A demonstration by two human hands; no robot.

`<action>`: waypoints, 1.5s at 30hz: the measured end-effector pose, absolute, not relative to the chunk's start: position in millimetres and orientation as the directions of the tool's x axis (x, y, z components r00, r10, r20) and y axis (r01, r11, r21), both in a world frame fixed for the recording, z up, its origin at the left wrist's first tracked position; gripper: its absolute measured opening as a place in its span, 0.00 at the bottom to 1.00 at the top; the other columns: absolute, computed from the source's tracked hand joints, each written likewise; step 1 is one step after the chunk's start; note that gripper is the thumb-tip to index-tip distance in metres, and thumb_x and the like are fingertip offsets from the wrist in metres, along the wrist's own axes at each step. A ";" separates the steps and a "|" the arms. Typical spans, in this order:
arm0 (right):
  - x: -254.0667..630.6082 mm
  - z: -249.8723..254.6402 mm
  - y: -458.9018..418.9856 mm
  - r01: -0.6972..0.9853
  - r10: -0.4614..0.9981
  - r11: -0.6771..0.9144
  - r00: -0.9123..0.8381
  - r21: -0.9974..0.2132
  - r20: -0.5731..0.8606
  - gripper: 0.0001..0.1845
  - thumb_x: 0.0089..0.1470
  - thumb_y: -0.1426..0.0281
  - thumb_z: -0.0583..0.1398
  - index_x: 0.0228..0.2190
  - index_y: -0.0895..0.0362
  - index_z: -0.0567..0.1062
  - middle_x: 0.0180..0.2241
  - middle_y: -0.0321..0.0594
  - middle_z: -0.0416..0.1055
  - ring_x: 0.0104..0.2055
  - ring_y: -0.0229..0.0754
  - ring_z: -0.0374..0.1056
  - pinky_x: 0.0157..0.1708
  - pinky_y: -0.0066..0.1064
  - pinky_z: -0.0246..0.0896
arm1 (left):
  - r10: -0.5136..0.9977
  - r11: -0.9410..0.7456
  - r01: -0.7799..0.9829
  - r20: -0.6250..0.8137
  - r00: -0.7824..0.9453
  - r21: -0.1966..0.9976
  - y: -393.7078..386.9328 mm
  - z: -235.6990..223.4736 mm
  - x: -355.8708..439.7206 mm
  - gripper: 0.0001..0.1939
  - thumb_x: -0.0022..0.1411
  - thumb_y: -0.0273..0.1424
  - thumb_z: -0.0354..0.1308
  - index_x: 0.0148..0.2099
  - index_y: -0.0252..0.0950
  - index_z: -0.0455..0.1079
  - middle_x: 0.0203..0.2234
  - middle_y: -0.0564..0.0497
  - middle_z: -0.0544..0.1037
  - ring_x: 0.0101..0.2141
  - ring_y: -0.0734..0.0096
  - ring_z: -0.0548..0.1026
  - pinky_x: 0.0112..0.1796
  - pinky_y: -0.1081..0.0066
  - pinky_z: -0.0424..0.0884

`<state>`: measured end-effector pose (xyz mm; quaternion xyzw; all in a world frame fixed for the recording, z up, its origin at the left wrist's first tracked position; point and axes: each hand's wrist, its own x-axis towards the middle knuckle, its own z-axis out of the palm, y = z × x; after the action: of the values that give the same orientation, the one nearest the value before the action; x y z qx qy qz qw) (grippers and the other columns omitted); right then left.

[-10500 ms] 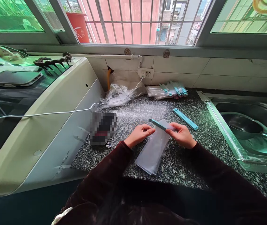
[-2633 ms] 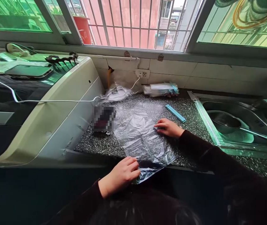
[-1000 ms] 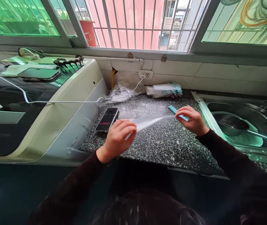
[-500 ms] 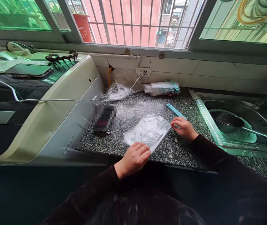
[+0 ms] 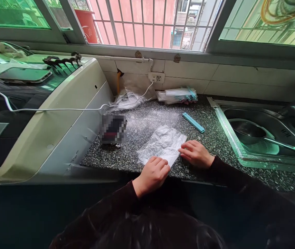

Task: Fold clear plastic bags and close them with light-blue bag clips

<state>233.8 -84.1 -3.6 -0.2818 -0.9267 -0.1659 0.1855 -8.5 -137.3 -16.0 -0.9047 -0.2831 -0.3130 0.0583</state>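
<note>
A clear, wrinkled plastic bag (image 5: 160, 141) lies on the speckled dark countertop (image 5: 147, 121). At its near corner, my left hand (image 5: 154, 174) has its fingers curled over the edge, closed on the film; the thumb is hidden. On the bag's right edge my right hand (image 5: 196, 154) pinches the plastic, fingers bent together. Just beyond that hand lie light blue sealing-clip strips (image 5: 193, 122), side by side and touching neither hand.
Clear packs of strips (image 5: 177, 96) and crumpled plastic (image 5: 128, 99) lie along the wall. A blurred-out dark object (image 5: 113, 129) stands left. To the right is a sink (image 5: 274, 117) holding a pan (image 5: 247, 131). A white cable (image 5: 85, 109) runs from the socket to a cream appliance (image 5: 67, 100).
My right hand has slid left and nearer along the bag's edge, uncovering the blue strips' near end. My left hand has shifted slightly right, still at the bag's corner.
</note>
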 end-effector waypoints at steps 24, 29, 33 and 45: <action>239.4 -11.4 -93.6 0.810 0.791 0.543 -0.406 -0.220 0.457 0.09 0.52 0.65 0.58 0.33 0.55 0.76 0.31 0.42 0.70 0.34 0.42 0.66 0.33 0.33 0.64 | 0.664 -0.747 0.599 0.292 0.688 0.287 -33.4 -12.9 -28.8 0.15 0.55 0.34 0.59 0.44 0.35 0.73 0.35 0.45 0.71 0.38 0.64 0.68 0.40 0.64 0.68; 232.0 -19.1 -99.5 0.839 0.816 0.521 -0.436 -0.155 0.380 0.12 0.50 0.63 0.61 0.34 0.57 0.76 0.32 0.43 0.71 0.34 0.43 0.65 0.32 0.34 0.62 | 0.671 -0.741 0.631 0.298 0.679 0.231 -49.0 -14.1 -35.9 0.13 0.56 0.36 0.57 0.42 0.35 0.73 0.33 0.46 0.69 0.36 0.63 0.66 0.39 0.63 0.66; 232.7 -18.9 -96.3 0.824 0.801 0.548 -0.468 -0.144 0.373 0.09 0.51 0.64 0.60 0.32 0.57 0.76 0.31 0.43 0.71 0.33 0.42 0.63 0.32 0.33 0.60 | 0.676 -0.735 0.637 0.317 0.665 0.232 -58.3 -15.8 -41.3 0.11 0.55 0.35 0.58 0.39 0.34 0.72 0.33 0.46 0.70 0.36 0.63 0.66 0.39 0.63 0.66; 230.0 -15.6 -89.9 0.757 0.772 0.595 -0.445 -0.271 0.454 0.09 0.55 0.69 0.56 0.26 0.55 0.74 0.28 0.41 0.71 0.31 0.41 0.64 0.31 0.33 0.60 | 0.694 -0.720 0.590 0.388 0.607 0.364 -55.5 -15.7 -41.9 0.06 0.56 0.25 0.54 0.28 0.35 0.70 0.31 0.48 0.71 0.37 0.65 0.66 0.39 0.65 0.67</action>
<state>230.0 -89.9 -15.6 -0.4499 -0.8497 0.0141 0.2745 -41.9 -55.5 -15.7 -0.8908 -0.3603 -0.2580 -0.1000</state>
